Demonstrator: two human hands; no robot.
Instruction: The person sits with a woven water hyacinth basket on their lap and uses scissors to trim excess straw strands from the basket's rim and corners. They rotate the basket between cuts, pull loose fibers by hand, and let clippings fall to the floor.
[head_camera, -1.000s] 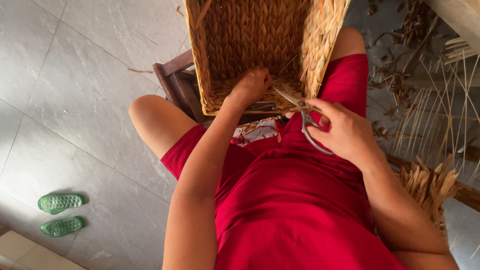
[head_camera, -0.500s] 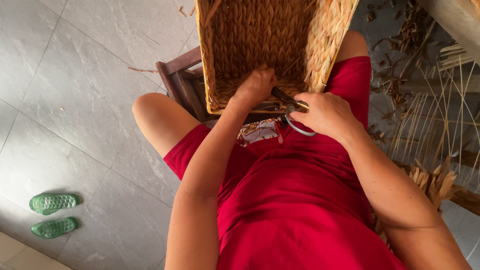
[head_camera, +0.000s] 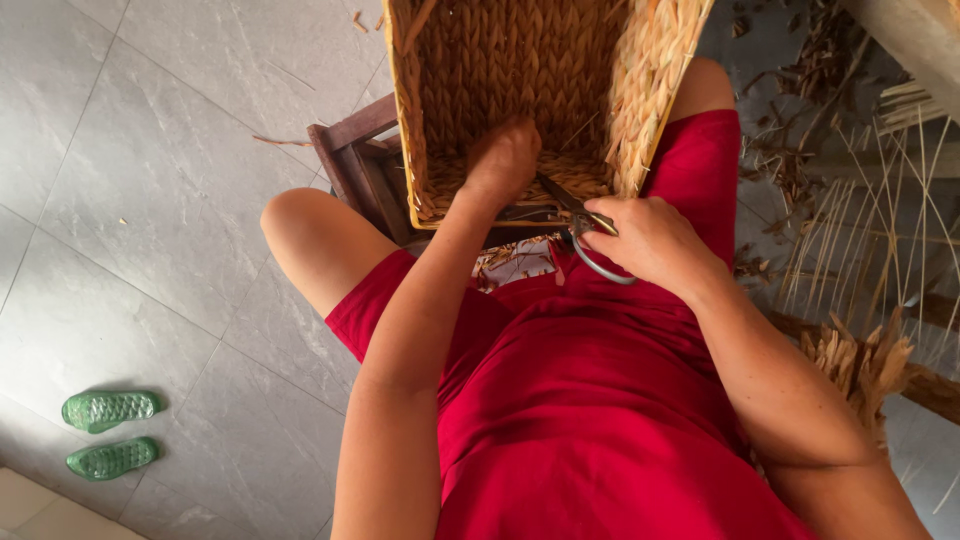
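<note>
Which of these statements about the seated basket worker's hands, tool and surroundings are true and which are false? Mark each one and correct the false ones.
1. The right hand holds scissors. True.
2. The left hand rests on the floor. False: it is at the rim of the woven basket, pressing on the weave.
3. The basket is made of blue plastic. False: it is woven from tan plant fibre.
4. A pair of green sandals lies on the grey tiled floor. True.
5. The person wears red clothing. True.
</note>
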